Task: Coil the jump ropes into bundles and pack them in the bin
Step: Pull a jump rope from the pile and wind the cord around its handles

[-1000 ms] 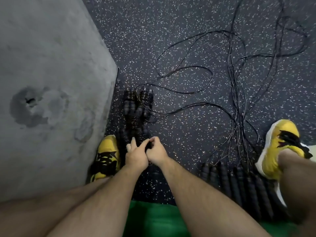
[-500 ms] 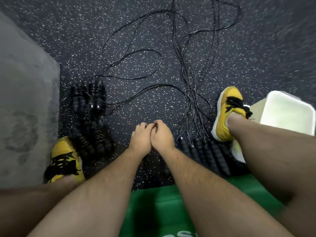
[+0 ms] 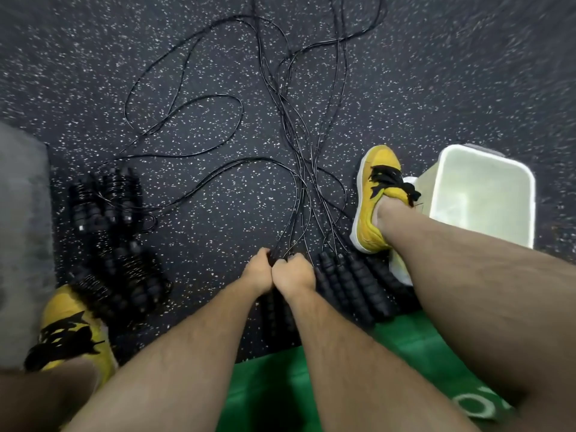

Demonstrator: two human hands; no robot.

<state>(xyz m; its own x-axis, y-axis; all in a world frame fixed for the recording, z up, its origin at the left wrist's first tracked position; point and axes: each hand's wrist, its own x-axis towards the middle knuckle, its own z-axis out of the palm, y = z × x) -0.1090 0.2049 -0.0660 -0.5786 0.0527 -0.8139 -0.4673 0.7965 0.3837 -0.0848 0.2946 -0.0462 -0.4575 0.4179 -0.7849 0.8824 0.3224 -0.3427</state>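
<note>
Both fists, left hand (image 3: 258, 272) and right hand (image 3: 294, 274), pressed together, apparently clamped on black rope handles (image 3: 274, 260); bin (image 3: 486, 194) off right.

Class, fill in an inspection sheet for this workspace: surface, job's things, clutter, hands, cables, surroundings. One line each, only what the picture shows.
Surface: dark speckled floor; green mat at the near edge.
Job's things: coiled bundles piled on the left; uncoiled handles in a row on the right; white bin far right, looks empty.
Clutter: nothing seen.
Hands: left hand and right hand pressed together, closed around the handles of one rope.
Cables: loose ropes spread tangled and overlapping across the floor.
Surroundings: grey block at left; yellow shoes, left and right, the right one beside the bin.
</note>
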